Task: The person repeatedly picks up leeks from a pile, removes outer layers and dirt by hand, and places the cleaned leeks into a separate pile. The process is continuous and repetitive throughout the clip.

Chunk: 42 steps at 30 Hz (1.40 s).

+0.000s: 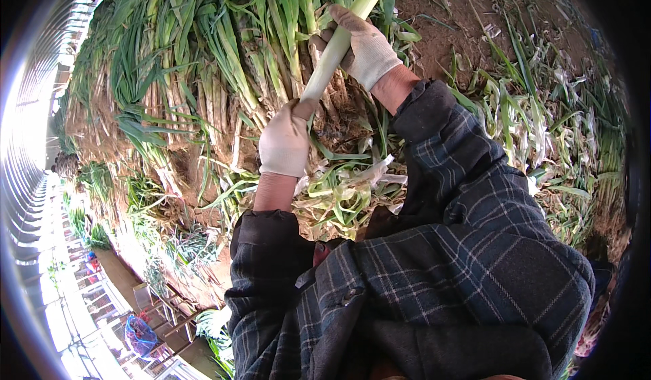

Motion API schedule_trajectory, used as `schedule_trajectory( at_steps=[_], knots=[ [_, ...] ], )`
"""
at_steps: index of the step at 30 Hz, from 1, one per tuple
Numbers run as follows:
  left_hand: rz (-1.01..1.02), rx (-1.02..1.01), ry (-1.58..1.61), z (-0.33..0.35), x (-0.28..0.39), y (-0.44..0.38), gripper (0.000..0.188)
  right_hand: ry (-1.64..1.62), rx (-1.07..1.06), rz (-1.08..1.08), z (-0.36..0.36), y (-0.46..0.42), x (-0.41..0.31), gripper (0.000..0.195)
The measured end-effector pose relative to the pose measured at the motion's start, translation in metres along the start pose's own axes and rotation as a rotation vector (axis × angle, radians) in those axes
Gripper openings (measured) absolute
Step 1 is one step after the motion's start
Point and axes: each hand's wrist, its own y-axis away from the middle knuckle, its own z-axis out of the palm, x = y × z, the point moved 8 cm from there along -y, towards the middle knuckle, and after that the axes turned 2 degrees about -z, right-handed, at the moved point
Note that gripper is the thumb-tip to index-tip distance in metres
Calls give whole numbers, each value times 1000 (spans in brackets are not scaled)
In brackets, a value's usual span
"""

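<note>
A pale, thick green onion stalk (325, 70) runs diagonally between my two gloved hands, its leafy end leaving the picture at the top. My left hand (287, 138), in a white knit glove with a soiled fingertip, grips its lower end; any roots there are hidden. Higher up, my right hand (363, 44) is closed around the stalk, the glove's fingers stained brown. Behind the stalk stands a dense heap of long green onions (218, 59) with roots towards me. Peeled leaves and skins (341, 192) lie below my hands.
Bare soil (427, 39) shows at the upper right, with scattered leaf waste (544, 131) beyond it. At the lower left are a blue mesh bundle (141, 335) and a wooden frame (175, 324). More onion bunches (96, 181) lie along the left.
</note>
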Motion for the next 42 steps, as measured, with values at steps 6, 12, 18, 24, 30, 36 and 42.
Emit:
schedule_trajectory(
  at_steps=[6, 12, 18, 24, 30, 36, 42],
  knots=[
    [134, 58, 690, 13, -22, -16, 32, -5, -68, 28, 5, 0, 2, 25],
    [88, 213, 104, -10, 21, -3, 34, 64, -90, -22, 4, -2, 10, 38],
    [61, 188, -97, -19, 42, -7, 24, 163, -24, 3, -2, 2, 25, 41],
    [62, 213, -22, -16, 29, -5, 23, 138, -39, 3, -1, 3, 20, 41],
    [98, 263, -143, -15, 34, -3, 25, 112, -42, 12, 0, 6, 22, 44],
    [113, 163, -392, -4, 28, -16, 24, 211, 44, 91, -9, 10, 33, 41],
    [22, 154, -131, -8, 13, -13, 19, 235, -49, 47, 3, 10, 27, 36]
  ],
)
